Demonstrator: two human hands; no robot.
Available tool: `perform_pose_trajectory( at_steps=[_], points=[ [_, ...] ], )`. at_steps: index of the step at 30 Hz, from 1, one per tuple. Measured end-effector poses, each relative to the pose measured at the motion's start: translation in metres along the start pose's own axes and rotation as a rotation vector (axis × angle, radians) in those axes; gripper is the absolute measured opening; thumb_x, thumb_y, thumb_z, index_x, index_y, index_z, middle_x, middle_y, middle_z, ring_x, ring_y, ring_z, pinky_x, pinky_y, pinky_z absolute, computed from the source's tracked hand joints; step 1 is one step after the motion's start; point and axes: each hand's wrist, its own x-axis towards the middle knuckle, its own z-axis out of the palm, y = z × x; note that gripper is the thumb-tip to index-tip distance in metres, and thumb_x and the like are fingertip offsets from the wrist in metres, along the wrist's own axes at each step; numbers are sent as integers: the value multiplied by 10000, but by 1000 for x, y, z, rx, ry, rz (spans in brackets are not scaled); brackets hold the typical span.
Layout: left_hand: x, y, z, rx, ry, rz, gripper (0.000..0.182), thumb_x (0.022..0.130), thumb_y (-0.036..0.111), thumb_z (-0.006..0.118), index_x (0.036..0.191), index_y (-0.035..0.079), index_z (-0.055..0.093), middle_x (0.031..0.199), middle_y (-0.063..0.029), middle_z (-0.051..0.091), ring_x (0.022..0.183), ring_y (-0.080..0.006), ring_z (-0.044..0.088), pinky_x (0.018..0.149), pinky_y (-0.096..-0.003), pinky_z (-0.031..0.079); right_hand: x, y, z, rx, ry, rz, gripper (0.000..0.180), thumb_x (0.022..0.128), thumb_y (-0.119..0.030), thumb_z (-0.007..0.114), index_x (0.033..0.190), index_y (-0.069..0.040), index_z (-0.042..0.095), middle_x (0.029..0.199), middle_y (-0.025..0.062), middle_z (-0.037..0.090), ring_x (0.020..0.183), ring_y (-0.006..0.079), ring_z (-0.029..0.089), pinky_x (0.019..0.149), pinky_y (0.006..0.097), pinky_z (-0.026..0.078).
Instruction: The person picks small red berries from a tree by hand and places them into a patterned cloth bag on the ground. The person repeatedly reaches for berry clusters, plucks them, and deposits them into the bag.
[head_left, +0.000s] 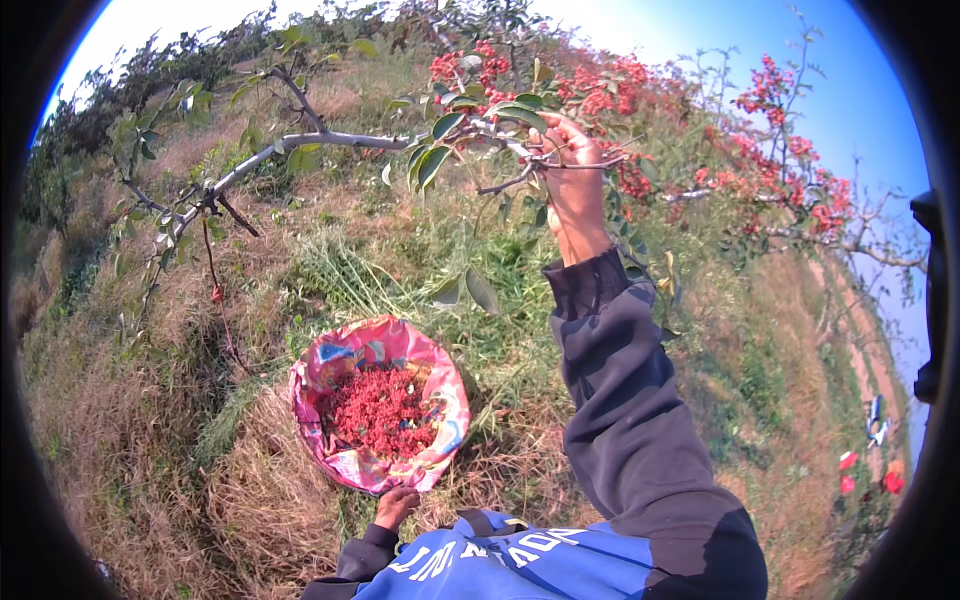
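Observation:
My right hand (574, 176) is raised among the twigs at the end of a grey branch (337, 139), fingers bent beside green leaves; whether they grip a stem or berries cannot be told. Clusters of small red berries (491, 67) hang just above and around it. Below, my left hand (397, 507) touches the near rim of a round basket (446, 457) lined with pink patterned cloth or plastic; its fingers are partly hidden at the rim. Picked red berry clusters (382, 412) lie in a heap inside the basket.
More berry-laden branches (825, 240) spread to the right. A thin bare twig (225, 322) hangs at the left. Dry and green grass (345, 277) covers the sloping ground. Red objects (892, 480) and a blue-and-white thing (876, 424) lie far right.

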Motion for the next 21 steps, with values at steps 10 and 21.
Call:
perform_pose_trajectory(
  at_steps=[10,21],
  points=[
    [5,-6,-6,-35,-34,-15,217,766,143,547,952,31,549,797,-42,593,703,-125,567,607,-232,441,-6,11,5,75,144,-40,105,776,-32,471,870,-27,516,657,-16,511,508,38,445,418,175,344],
    [-4,-4,-9,-37,-37,-40,187,783,147,537,936,41,555,792,-36,593,705,-120,562,603,-228,435,-69,93,14,-104,-146,551,114,815,-119,497,890,-33,506,626,19,497,490,94,454,426,230,380]
  ],
)
